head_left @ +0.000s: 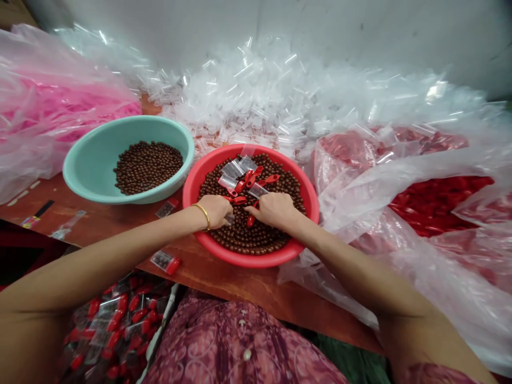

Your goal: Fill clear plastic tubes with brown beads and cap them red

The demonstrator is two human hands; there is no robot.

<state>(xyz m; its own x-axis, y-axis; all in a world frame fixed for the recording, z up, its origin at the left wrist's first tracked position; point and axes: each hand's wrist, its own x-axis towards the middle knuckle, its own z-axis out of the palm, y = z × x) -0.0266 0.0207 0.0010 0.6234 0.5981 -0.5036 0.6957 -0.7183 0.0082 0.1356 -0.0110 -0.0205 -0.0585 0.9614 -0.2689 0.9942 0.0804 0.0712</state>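
A red basin (308, 205) on the wooden table holds many small brown beads (248, 234), a few red plastic pieces (250, 178) and small clear bags (236, 169). My left hand (216, 209), a gold bangle at the wrist, rests curled over the beads at the basin's near left, with a small clear bag (229, 218) at its fingers. My right hand (274, 209) lies over the beads beside it, fingers closed, pinching a red piece (250, 221).
A teal basin (92, 165) with more brown beads stands to the left. Heaps of small clear bags (260, 96) lie behind. Plastic sacks hold pink pieces (48, 106) at left and red pieces (436, 202) at right. Filled packets (116, 320) pile below the table edge.
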